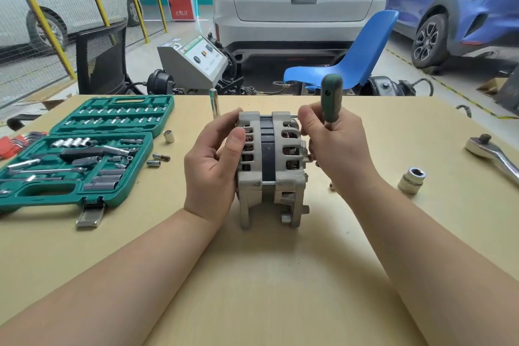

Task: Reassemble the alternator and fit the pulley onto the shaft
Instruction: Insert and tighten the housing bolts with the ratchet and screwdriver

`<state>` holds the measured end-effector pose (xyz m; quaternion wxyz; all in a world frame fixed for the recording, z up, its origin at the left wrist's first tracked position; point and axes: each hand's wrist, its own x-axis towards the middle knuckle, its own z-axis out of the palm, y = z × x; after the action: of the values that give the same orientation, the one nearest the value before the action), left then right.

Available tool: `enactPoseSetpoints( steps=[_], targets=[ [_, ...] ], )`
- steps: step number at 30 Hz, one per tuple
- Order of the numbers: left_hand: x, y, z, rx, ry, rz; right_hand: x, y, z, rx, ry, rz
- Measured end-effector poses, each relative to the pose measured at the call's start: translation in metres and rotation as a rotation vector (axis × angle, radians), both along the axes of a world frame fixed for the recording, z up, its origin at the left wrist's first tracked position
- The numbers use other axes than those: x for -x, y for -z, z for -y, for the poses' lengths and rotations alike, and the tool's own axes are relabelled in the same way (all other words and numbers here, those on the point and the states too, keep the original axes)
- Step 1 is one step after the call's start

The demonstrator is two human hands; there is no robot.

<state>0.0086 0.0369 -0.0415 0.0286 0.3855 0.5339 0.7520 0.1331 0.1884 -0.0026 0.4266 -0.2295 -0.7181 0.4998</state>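
The alternator point(271, 168) stands on its mounting lugs near the middle of the tan table point(280, 275), its two grey housing halves joined around a dark stator band, copper windings showing through the vents. The left hand point(214, 166) clasps the left housing, fingers curled over the top edge and thumb pressed on the vented face. The right hand point(335, 149) grips a green-handled driver point(331, 98) held upright, its fingers also touching the right end of the alternator beside a through-bolt. To the left lies an open green socket set case point(81, 154), with loose sockets point(168, 136) just beside it. A tall socket point(214, 102) stands behind the alternator. To the right sit a large socket point(412, 180) and a ratchet wrench point(491, 154)
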Motion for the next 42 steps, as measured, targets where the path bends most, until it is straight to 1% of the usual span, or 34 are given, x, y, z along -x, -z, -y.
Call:
enactPoseSetpoints(
  steps=[3, 8, 12, 16, 19, 25, 30, 38, 42],
  targets=[
    [-0.0015, -0.0008, 0.0006, -0.006, -0.03, 0.013, -0.0035, 0.001, -0.0002, -0.013, -0.037, -0.036],
    [-0.0016, -0.0019, 0.001, -0.014, -0.038, -0.004, 0.0003, 0.0022, 0.0011, -0.009, -0.048, -0.029],
    [-0.0008, -0.0018, 0.0004, -0.023, -0.027, -0.009, 0.0013, 0.003, 0.0013, -0.06, -0.025, -0.004],
    [0.0002, -0.0008, -0.0014, -0.018, -0.067, -0.018, -0.0007, 0.0022, 0.0005, -0.134, 0.011, 0.022],
    [0.0006, 0.0012, -0.0027, -0.015, -0.082, -0.016, -0.0006, 0.0008, 0.0007, -0.098, -0.007, -0.005],
    [-0.0015, 0.003, -0.0043, -0.015, -0.098, -0.013, 0.0035, -0.0029, 0.0052, -0.006, -0.004, 0.006],
    [0.0, 0.0029, -0.0039, -0.016, -0.094, -0.014, -0.0008, -0.0001, 0.0031, -0.026, -0.046, -0.028],
    [-0.0003, 0.0027, -0.0039, -0.032, -0.085, -0.008, 0.0029, -0.0017, 0.0061, -0.034, 0.013, 0.042],
    [-0.0004, 0.0036, -0.0041, -0.027, -0.077, 0.002, 0.0024, -0.0012, 0.0061, -0.049, -0.001, 0.012]
  ],
)
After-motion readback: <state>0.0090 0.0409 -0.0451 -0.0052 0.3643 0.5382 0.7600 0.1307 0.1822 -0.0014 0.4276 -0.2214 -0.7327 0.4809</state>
